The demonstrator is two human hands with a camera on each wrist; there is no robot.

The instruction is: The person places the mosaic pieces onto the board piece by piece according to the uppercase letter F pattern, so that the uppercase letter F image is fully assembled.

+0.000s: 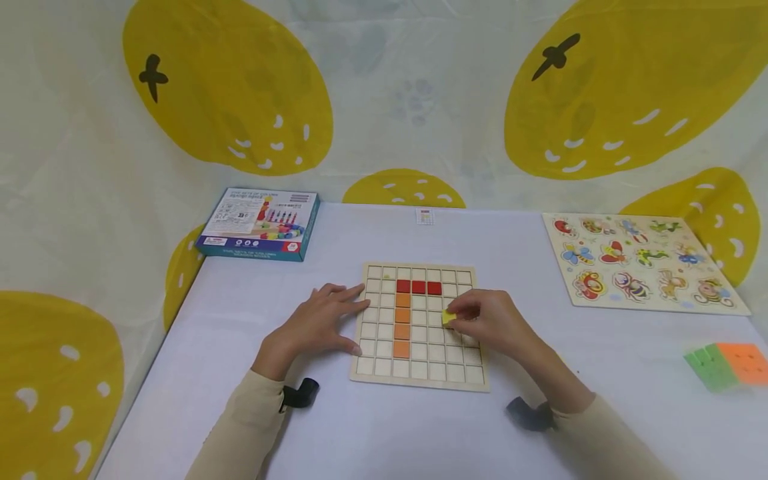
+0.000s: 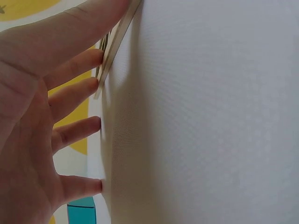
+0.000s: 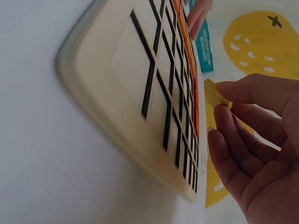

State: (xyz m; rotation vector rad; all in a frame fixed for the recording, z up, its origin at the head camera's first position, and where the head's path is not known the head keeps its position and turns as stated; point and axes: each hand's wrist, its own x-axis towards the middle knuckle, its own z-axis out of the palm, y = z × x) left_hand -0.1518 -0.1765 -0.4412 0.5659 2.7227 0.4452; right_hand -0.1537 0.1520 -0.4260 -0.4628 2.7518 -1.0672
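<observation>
A square wooden grid board (image 1: 420, 370) lies flat on the table. Three red tiles (image 1: 419, 287) form a row in its upper part, and several orange tiles (image 1: 402, 315) run down one column below the leftmost red one. My left hand (image 1: 321, 320) rests at the board's left side with fingers spread, thumb and fingertips at the edge. Between thumb and fingers, my right hand (image 1: 495, 320) pinches a small yellow tile (image 1: 448, 319) over the right half of the grid. The right wrist view shows this yellow tile (image 3: 215, 94) tilted and raised above the board's surface.
A boxed toy set (image 1: 258, 223) sits at the back left. Behind the board is a small printed card (image 1: 425, 217). An insect picture puzzle board (image 1: 645, 263) lies at the right, with a green and orange cube (image 1: 723, 365) nearer. A fruit-print curtain (image 1: 414, 87) hangs behind.
</observation>
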